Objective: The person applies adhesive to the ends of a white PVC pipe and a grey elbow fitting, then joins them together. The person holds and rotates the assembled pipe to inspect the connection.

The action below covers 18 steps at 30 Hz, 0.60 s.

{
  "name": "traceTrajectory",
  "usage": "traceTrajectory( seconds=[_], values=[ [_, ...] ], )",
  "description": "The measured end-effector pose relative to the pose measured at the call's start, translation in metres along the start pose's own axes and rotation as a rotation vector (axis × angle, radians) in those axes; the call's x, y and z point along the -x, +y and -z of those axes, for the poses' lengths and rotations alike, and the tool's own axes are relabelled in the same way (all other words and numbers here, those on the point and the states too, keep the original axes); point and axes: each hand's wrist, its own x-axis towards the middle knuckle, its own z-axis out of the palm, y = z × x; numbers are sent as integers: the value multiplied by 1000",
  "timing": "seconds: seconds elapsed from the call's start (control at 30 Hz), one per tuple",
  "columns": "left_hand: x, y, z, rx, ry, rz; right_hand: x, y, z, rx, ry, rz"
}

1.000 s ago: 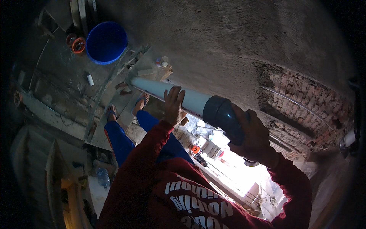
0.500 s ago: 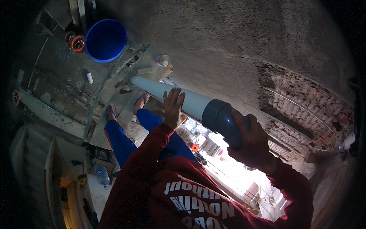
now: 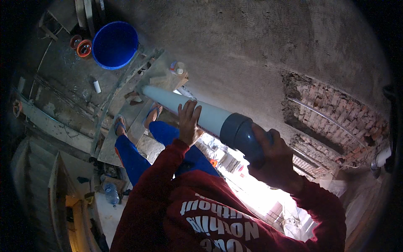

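Observation:
A long pale grey plastic pipe (image 3: 180, 105) with a dark grey socket fitting (image 3: 239, 134) on its near end runs down in front of me beside a rough plastered wall (image 3: 260, 54). My left hand (image 3: 188, 122) rests flat against the pipe's side with the fingers spread. My right hand (image 3: 275, 158) wraps around the dark fitting from below. My legs in blue trousers (image 3: 138, 155) and sandalled feet stand on wooden planks (image 3: 126, 126) below.
A blue bucket (image 3: 114, 45) and two small orange-rimmed tins (image 3: 82, 45) sit on the floor far below. An opening of bare brick (image 3: 331, 113) shows in the wall at right, with a white pipe end (image 3: 383, 156) near it. A plastic bottle (image 3: 110, 194) lies at lower left.
The pipe and both hands have shifted slightly up in view. My grip on the fitting and my flat left hand stay the same.

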Motion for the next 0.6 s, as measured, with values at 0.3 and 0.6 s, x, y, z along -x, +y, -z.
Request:
traceTrajectory(
  seconds=[0.3, 0.6],
  values=[
    [-16, 28, 28, -60, -117, 63, 1, 4, 1, 11, 27, 44],
    [-65, 181, 81, 8, -518, -219, 4, 0, 17, -30, -236, -41]
  ],
)
